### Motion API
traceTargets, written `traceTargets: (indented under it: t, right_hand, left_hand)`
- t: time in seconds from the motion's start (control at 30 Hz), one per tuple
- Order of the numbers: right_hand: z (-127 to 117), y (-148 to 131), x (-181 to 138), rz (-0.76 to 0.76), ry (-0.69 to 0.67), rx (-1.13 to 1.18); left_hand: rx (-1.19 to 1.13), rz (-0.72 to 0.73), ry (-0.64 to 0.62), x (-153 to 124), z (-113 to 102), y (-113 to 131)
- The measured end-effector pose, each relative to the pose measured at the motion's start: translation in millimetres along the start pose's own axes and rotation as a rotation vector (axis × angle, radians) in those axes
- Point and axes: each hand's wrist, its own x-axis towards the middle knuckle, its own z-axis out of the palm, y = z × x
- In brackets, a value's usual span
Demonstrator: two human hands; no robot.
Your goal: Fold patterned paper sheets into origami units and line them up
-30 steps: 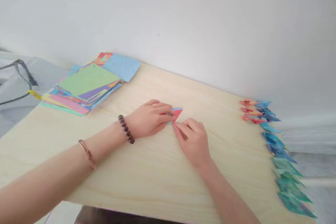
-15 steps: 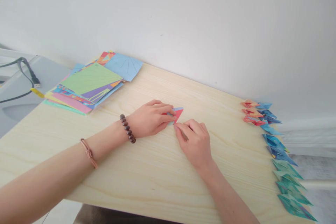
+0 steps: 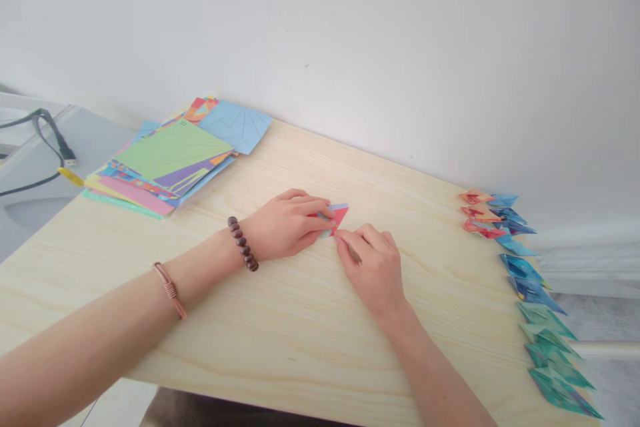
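Note:
A small piece of folded origami paper [image 3: 341,215], red with pale blue edges, lies on the table. My left hand [image 3: 290,225] rests across it, curled fingers holding it down and covering its left part. Thumb and index finger of my right hand [image 3: 373,270] are closed in a pinch at the paper's lower right corner. The pinched tip itself is mostly hidden.
On the left lies a stack of colourful printed paper sheets [image 3: 173,150]. A column of folded paper pieces, orange, blue [image 3: 525,270] and green [image 3: 557,363], runs along the right table edge. A black cable [image 3: 47,133] lies at far left; a white wall [image 3: 320,47] rises behind.
My right fingertips have shifted very slightly at the paper's corner. My left hand and the paper look the same.

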Motion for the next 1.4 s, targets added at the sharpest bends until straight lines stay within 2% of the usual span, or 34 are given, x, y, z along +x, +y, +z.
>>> traceTargets:
  t: [0.17, 0.37, 0.53, 0.67, 0.73, 0.87, 0.93, 1.07, 1.27, 1.4]
  right_hand:
    - [-1.6, -4.4, -0.1, -0.071, -0.03, -0.061]
    - [-2.2, -4.9, -0.3, -0.074, -0.026, -0.037]
    - [0.8, 4.9, 5.3, 0.065, 0.066, 0.061]
    - [2.2, 14.8, 11.4, 0.187, 0.009, 0.052]
    - [2.6, 17.7, 13.3, 0.218, -0.02, 0.069]
    - [2.9, 19.3, 15.3, 0.262, -0.017, 0.119]
    - [2.9, 19.3, 15.5, 0.278, -0.007, 0.144]
    - [2.9, 20.2, 14.8, 0.29, -0.002, 0.201]
    - [1.6, 21.6, 14.2, 0.197, 0.013, 0.257]
    - [-0.7, 20.8, 14.6, 0.193, -0.007, 0.314]
  left_hand:
    - [0.01, -0.003, -0.004, -0.2, 0.1, 0.9]
    - [-0.008, 0.005, 0.01, 0.2, 0.5, -0.9]
    - [-0.076, 0.042, -0.019, -0.4, 1.9, -6.2]
    - [-0.145, 0.053, -0.056, 0.2, 1.9, -8.3]
    - [-0.173, 0.014, -0.03, 0.5, 1.5, -7.7]
    - [-0.146, -0.184, 0.073, 0.7, 0.5, -5.3]
    - [-0.118, -0.246, 0.081, 0.8, 0.3, -5.0]
    - [-0.141, -0.254, 0.083, 1.5, 0.3, -6.1]
    - [-0.25, -0.264, 0.075, 3.7, -5.0, -3.9]
    - [-0.288, -0.274, 0.059, 4.8, -7.5, -3.0]
